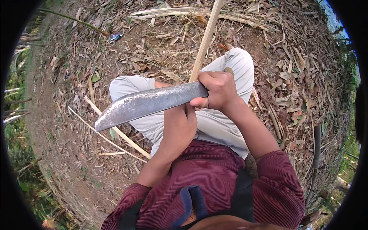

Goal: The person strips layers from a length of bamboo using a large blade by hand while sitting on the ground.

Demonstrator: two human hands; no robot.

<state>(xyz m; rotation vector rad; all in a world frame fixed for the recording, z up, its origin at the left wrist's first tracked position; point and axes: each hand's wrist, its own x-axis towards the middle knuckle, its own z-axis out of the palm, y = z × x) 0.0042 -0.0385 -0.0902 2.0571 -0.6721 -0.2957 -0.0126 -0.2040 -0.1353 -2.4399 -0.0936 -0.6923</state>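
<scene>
My right hand (220, 89) is closed around the handle of a machete (149, 102), its thumb pressed near the base of the blade. The broad grey blade lies across my lap and points left, its rounded tip pale and worn. My left hand (179, 124) is under the blade, which hides most of its fingers. It grips the near end of a long split bamboo strip (206, 40), which rises away from me past the blade. Where the strip meets the fingers is covered by the metal.
I sit cross-legged in light trousers (239, 71) on ground strewn with dry leaves and shavings. Split strips (119, 132) lie by my left leg, and more long strips (180, 13) lie ahead. A dark stick (316, 147) is at the right; a small blue wrapper (115, 36) lies far left.
</scene>
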